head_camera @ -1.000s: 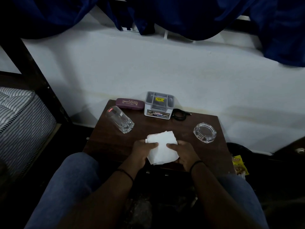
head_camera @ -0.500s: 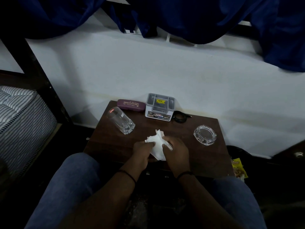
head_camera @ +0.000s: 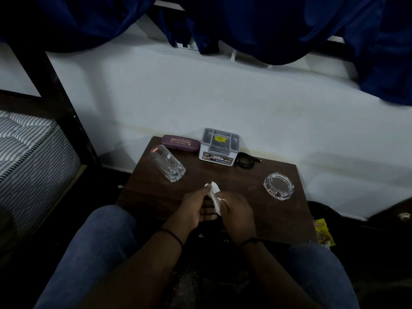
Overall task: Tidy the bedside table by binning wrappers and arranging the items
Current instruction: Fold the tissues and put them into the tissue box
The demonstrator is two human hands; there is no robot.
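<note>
As the white tissue [head_camera: 214, 196] looked meant for the bin, both hands' fingers [head_camera: 208, 190] pinched it small above the desk [head_camera: 234, 175].

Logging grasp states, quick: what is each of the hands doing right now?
Left hand: closed on the crumpled white tissue paper.
Right hand: closed on the same tissue paper, pressing it against the left.

Head-worn view, down onto bedside table [head_camera: 156, 192]
</note>
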